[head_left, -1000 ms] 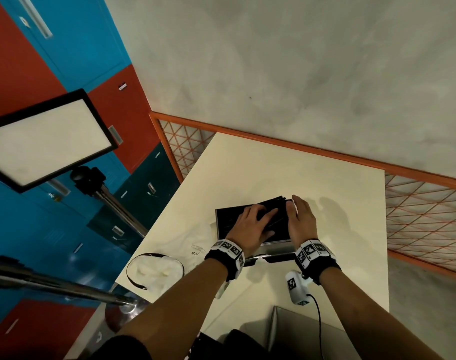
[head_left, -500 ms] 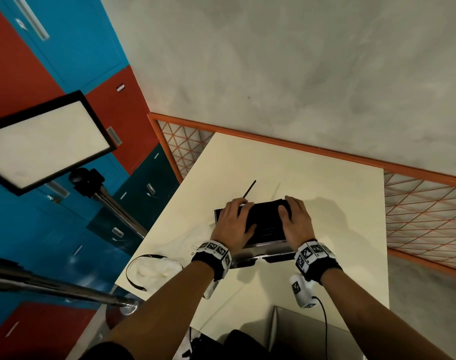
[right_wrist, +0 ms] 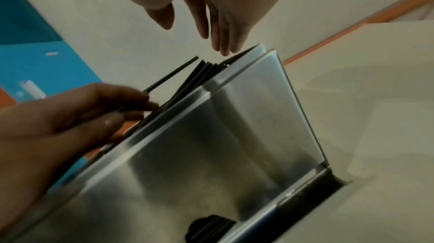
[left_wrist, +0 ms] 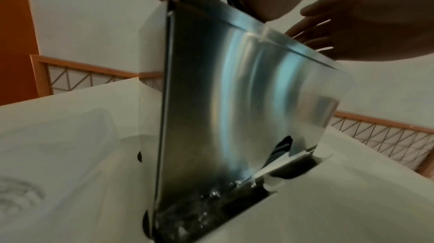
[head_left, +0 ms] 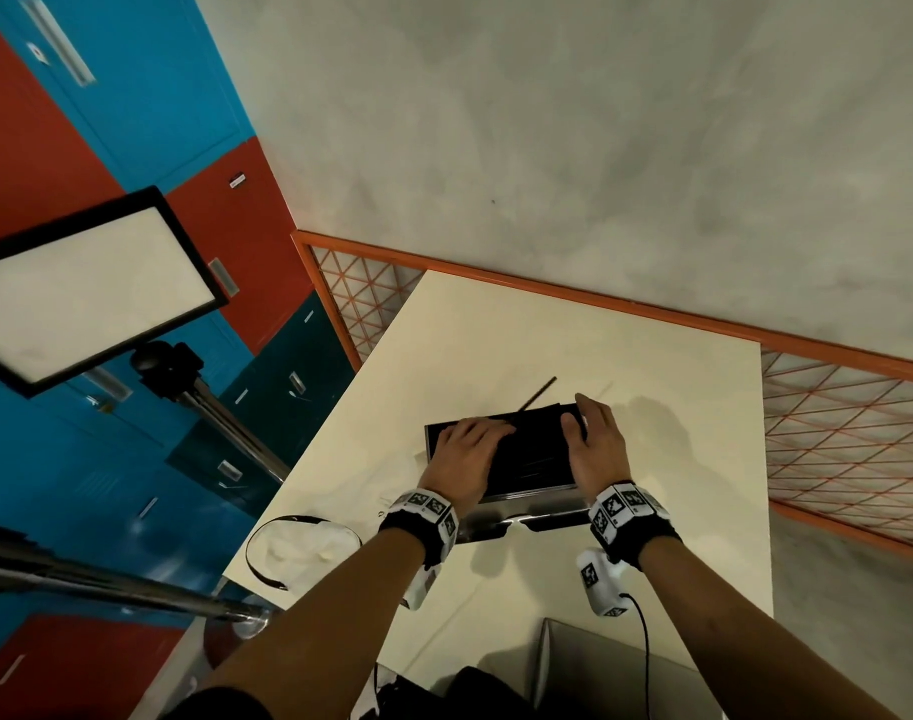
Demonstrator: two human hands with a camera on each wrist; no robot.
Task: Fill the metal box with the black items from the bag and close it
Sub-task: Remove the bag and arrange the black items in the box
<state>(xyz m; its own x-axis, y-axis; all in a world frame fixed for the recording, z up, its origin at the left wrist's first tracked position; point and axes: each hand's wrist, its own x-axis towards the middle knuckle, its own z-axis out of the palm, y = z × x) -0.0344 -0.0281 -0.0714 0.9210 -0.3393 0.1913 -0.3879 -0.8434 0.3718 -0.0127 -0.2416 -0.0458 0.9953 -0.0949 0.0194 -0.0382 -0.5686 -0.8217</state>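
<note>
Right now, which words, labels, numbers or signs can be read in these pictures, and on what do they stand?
None can be read.
Small label on the red locker door: too small to read.
Wristbands: black-and-white square marker patterns, no letters.
Metal box: no print visible.

Both forearms reach forward, bare, each with a black band with white markers at the wrist. The left hand (head_left: 467, 462) lies palm down, and its fingers (right_wrist: 131, 98) are bent around a thin black stick (right_wrist: 172, 73). The right hand (head_left: 597, 449) is palm down too, its fingers (right_wrist: 219, 30) straight and close together, the thumb apart.
</note>
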